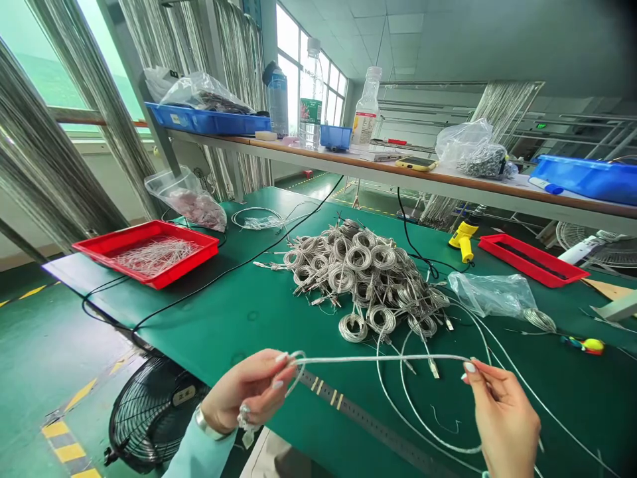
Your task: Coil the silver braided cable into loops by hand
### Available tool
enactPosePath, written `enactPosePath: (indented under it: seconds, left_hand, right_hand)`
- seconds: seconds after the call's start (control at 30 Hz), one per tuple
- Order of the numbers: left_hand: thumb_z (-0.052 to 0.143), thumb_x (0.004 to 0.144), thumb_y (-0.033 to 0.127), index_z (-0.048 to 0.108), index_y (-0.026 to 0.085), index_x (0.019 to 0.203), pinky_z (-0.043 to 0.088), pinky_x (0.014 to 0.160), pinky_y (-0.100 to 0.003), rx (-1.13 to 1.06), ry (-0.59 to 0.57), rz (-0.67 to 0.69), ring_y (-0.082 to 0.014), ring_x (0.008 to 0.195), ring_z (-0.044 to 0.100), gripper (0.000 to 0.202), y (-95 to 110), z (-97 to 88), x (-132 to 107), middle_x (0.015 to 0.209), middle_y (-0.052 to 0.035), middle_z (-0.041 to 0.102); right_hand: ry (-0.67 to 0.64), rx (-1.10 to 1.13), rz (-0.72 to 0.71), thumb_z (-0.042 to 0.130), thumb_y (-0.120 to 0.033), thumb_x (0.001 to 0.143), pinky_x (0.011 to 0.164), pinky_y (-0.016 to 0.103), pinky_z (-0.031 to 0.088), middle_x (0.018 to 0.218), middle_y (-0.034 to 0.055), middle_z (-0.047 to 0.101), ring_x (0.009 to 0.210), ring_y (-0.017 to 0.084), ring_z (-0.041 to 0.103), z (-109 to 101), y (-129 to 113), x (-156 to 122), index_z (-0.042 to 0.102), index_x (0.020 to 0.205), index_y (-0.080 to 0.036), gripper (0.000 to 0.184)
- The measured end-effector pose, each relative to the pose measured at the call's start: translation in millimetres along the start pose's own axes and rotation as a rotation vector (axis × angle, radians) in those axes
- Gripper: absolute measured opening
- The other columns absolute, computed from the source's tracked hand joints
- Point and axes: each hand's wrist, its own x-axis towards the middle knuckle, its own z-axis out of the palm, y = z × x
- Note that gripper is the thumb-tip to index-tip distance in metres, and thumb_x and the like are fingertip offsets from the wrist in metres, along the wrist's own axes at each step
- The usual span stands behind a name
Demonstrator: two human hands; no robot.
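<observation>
A pale, thin cable (378,359) runs nearly straight between my hands above the near edge of the green table. My left hand (256,388) is closed on the cable, and a small loop of it stands at the fingertips. Below the left fingers hangs a small whitish piece, too unclear to name. My right hand (502,405) pinches the cable between thumb and forefinger; more of it curves in wide loops over the tabletop. Beyond my hands lies a large heap of coiled cables (358,265) with plugs at their ends.
A red tray (146,285) of thin pale strands stands left, another red tray (537,282) right. A yellow tool (464,240), a clear plastic bag (492,295) and colourful pliers-like handles (592,346) lie right. A shelf (298,151) spans the back. A black fan (149,411) stands below left.
</observation>
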Motion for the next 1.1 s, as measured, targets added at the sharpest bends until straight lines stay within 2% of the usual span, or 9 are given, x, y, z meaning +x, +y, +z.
enactPosePath:
  seconds: [0.23,0.37,0.5,0.6,0.7,0.8,0.9,1.0,1.1]
  left_hand:
    - [0.051,0.093,0.032,0.055,0.013,0.072,0.018,0.022,-0.014,0.072,0.037,-0.222,-0.0041,0.023,0.014,0.029,-8.5,-9.3,-2.2,0.034,0.0081,0.033]
    - [0.050,0.093,0.027,0.058,0.009,0.072,0.011,0.023,-0.016,0.123,-0.014,-0.189,-0.0043,0.024,0.018,0.029,-15.2,-9.4,0.2,0.037,0.0048,0.038]
    - [0.056,0.090,0.039,0.045,0.017,0.062,0.007,0.029,-0.016,0.039,-0.013,0.109,-0.0023,0.028,0.007,0.037,-12.3,-4.4,6.6,0.035,0.0116,0.019]
    - [0.049,0.095,0.035,0.040,0.018,0.064,0.013,0.034,-0.017,-0.057,0.090,0.433,-0.0046,0.034,0.001,0.036,-2.3,2.9,13.7,0.041,0.0124,0.007]
    - [0.049,0.096,0.028,0.047,0.018,0.070,0.024,0.038,-0.017,0.056,0.199,0.530,-0.0061,0.036,0.008,0.028,3.7,12.8,22.1,0.043,0.0114,0.016]
    - [0.050,0.095,0.034,0.050,0.017,0.072,0.037,0.044,-0.019,0.294,0.296,0.486,-0.0097,0.038,0.041,0.029,-0.8,22.8,31.9,0.041,0.0049,0.043]
    - [0.051,0.095,0.041,0.053,0.017,0.074,0.049,0.060,-0.027,0.472,0.333,0.368,-0.0201,0.057,0.065,0.032,-11.5,30.6,40.9,0.051,-0.0047,0.064]
    - [0.050,0.095,0.045,0.055,0.017,0.074,0.051,0.068,-0.031,0.567,0.272,0.246,-0.0215,0.061,0.069,0.035,-22.4,35.6,47.1,0.057,-0.0073,0.070]
    - [0.050,0.094,0.047,0.057,0.015,0.072,0.051,0.067,-0.029,0.500,0.170,0.149,-0.0163,0.047,0.063,0.039,-33.2,37.4,50.7,0.050,-0.0045,0.066]
  right_hand:
    - [0.027,-0.153,-0.031,0.053,-0.084,0.065,0.068,0.041,0.051,0.080,0.0114,0.073,0.078,0.032,0.070,-16.0,-7.9,19.7,0.069,0.090,-0.017,0.073]
    - [0.082,-0.288,-0.191,0.042,-0.085,0.074,0.053,0.034,0.045,0.072,0.0097,0.072,0.060,0.026,0.066,-15.8,-10.4,25.9,0.071,0.089,-0.017,0.075]
    - [0.065,-0.530,-0.559,0.033,-0.065,0.094,0.046,0.031,0.037,0.065,0.0075,0.067,0.048,0.020,0.055,-3.1,-15.5,8.3,0.072,0.087,-0.018,0.061]
    - [-0.090,-0.539,-0.954,0.039,-0.038,0.101,0.066,0.033,0.043,0.081,0.0066,0.071,0.068,0.020,0.061,5.4,-35.0,-14.4,0.070,0.090,-0.019,0.038]
    - [-0.250,-0.467,-1.248,0.042,-0.019,0.100,0.072,0.032,0.040,0.084,0.0028,0.071,0.075,0.018,0.062,8.1,-68.3,-36.0,0.068,0.092,-0.022,0.028]
    - [-0.426,-0.295,-1.406,0.044,-0.016,0.098,0.064,0.030,0.037,0.074,-0.0019,0.070,0.064,0.014,0.058,9.4,-102.9,-53.7,0.064,0.078,-0.023,0.030]
    - [-0.513,-0.072,-1.374,0.046,-0.021,0.099,0.059,0.029,0.036,0.065,-0.0040,0.066,0.056,0.012,0.054,12.8,-127.7,-62.1,0.058,0.069,-0.022,0.032]
    - [-0.515,0.109,-1.151,0.038,-0.031,0.102,0.062,0.027,0.041,0.066,-0.0004,0.064,0.062,0.013,0.057,18.3,-142.0,-57.5,0.057,0.071,-0.021,0.038]
    - [-0.514,0.184,-0.933,0.039,-0.037,0.102,0.066,0.025,0.048,0.074,0.0037,0.065,0.071,0.015,0.063,27.9,-149.0,-46.0,0.060,0.075,-0.020,0.038]
